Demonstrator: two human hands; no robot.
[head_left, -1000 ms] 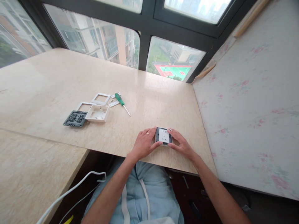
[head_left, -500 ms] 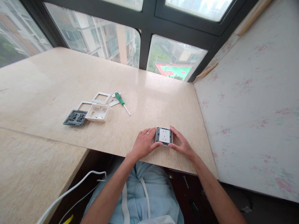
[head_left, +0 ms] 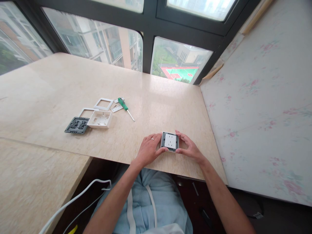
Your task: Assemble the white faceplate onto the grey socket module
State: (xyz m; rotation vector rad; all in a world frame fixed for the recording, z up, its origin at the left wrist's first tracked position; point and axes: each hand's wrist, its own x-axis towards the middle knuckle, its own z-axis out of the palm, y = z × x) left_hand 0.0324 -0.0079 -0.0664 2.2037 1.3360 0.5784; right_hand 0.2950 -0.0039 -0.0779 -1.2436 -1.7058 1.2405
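Observation:
A square wall socket (head_left: 170, 142) with a white face and dark grey edge rests on the beige stone table (head_left: 156, 107) near its front edge. My left hand (head_left: 148, 150) grips its left side, thumb on the lower left corner; a ring shows on one finger. My right hand (head_left: 189, 148) clasps its right side with curled fingers. Both hands rest on the tabletop.
To the left lie a dark grey switch module (head_left: 76, 125), a white back box (head_left: 99, 119), two white frames (head_left: 104, 104), small white pieces and a green-handled screwdriver (head_left: 125, 107). A flowered wall (head_left: 258, 107) bounds the right. Windows stand behind. A white cable (head_left: 73, 201) hangs below the table.
My right hand has closed in more tightly on the socket's right side. The hands and socket stay in the same spot; the view has shifted slightly.

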